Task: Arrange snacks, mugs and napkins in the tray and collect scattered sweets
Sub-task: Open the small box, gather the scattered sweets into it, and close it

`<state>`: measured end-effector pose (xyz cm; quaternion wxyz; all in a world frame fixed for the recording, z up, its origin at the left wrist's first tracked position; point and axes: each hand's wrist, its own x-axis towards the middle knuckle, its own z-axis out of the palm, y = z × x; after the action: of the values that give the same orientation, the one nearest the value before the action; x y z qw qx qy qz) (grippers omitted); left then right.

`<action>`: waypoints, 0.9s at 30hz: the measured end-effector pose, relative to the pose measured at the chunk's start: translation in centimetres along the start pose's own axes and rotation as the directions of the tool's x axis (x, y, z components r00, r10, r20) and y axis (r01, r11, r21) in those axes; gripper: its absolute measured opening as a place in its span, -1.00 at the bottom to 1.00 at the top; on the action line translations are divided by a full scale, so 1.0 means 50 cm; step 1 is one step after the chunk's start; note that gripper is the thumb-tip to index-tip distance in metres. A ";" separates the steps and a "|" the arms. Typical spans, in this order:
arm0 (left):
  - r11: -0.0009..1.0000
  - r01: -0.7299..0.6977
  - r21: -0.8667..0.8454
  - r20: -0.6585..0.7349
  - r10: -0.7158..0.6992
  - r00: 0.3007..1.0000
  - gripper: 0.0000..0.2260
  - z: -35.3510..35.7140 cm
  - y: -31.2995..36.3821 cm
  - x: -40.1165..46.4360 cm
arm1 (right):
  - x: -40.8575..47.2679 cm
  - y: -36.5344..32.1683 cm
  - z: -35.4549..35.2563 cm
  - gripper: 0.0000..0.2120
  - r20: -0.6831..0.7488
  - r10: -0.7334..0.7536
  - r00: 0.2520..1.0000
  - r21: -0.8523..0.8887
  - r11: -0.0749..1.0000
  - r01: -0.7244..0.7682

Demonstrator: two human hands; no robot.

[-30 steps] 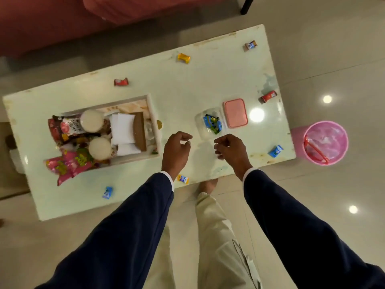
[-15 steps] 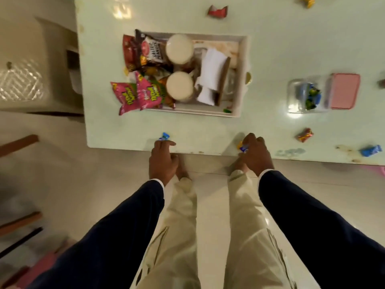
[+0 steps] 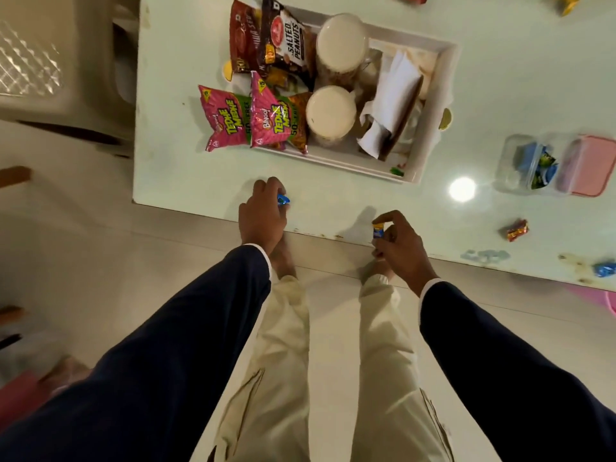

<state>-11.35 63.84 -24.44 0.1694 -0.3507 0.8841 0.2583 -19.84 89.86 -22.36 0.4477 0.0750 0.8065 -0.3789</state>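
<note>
Here, two hands (image 3: 263, 215), two sweets (image 3: 283, 199), pinched.

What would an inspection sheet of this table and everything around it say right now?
Surface: pale table, stained near its front edge, a lamp glare on it.
Job's things: white tray holds snack packets, two mugs and napkins; clear box holds sweets, its pink lid beside it.
Clutter: loose sweets on the table: a red one, a blue one, two more at the far edge.
Hands: left hand pinches a blue sweet; right hand pinches a yellow-and-blue sweet.
Cables: nothing seen.
Surroundings: tiled floor, a pale plastic chair to the left, something pink at the right edge.
</note>
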 end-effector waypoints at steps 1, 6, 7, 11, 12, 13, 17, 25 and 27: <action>1.000 0.007 -0.018 0.012 -0.007 1.000 -0.82 0.006 0.003 0.000 | 0.000 -0.003 -0.008 -0.76 0.012 0.001 1.000 0.051 0.999 -0.002; 0.955 0.020 -0.297 0.153 0.027 0.988 -0.83 0.018 0.067 -0.033 | -0.001 -0.001 -0.092 -0.89 0.051 -0.021 0.998 0.175 0.985 0.012; 0.933 0.047 -0.357 0.190 0.023 0.981 -0.83 0.021 0.097 -0.044 | -0.003 0.002 -0.120 -0.90 0.046 -0.023 0.999 0.180 0.983 0.014; 0.814 0.191 -0.549 0.425 0.074 0.902 -0.77 0.040 0.263 -0.086 | -0.021 0.023 -0.247 -0.88 -0.033 0.022 0.999 0.263 0.965 -0.012; 0.803 0.176 -0.569 0.444 0.120 0.888 -0.76 0.046 0.312 -0.089 | -0.026 0.029 -0.281 -0.89 -0.062 0.026 0.998 0.287 0.958 -0.007; 0.789 0.158 -0.593 0.444 0.158 0.882 -0.76 0.051 0.357 -0.090 | -0.028 0.034 -0.309 -0.91 -0.089 0.028 0.996 0.307 0.952 0.001; 0.743 0.051 -0.668 0.370 0.271 0.888 -0.81 0.091 0.567 -0.069 | -0.023 0.064 -0.435 -0.90 -0.272 0.081 0.959 0.361 0.932 0.024; 0.829 -0.167 -0.534 0.149 0.286 0.947 -0.85 0.208 0.792 -0.007 | 0.054 0.068 -0.547 -0.85 -0.392 0.101 0.915 0.190 0.981 -0.027; 0.862 -0.180 -0.473 0.119 0.266 0.957 -0.81 0.225 0.802 -0.007 | 0.065 0.069 -0.559 -0.76 -0.396 0.078 0.915 0.151 0.988 -0.019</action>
<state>-38.16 95.40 -19.80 0.1303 -0.2508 0.8139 0.5075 -38.76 110.52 -18.02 0.2760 0.2029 0.8494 -0.4015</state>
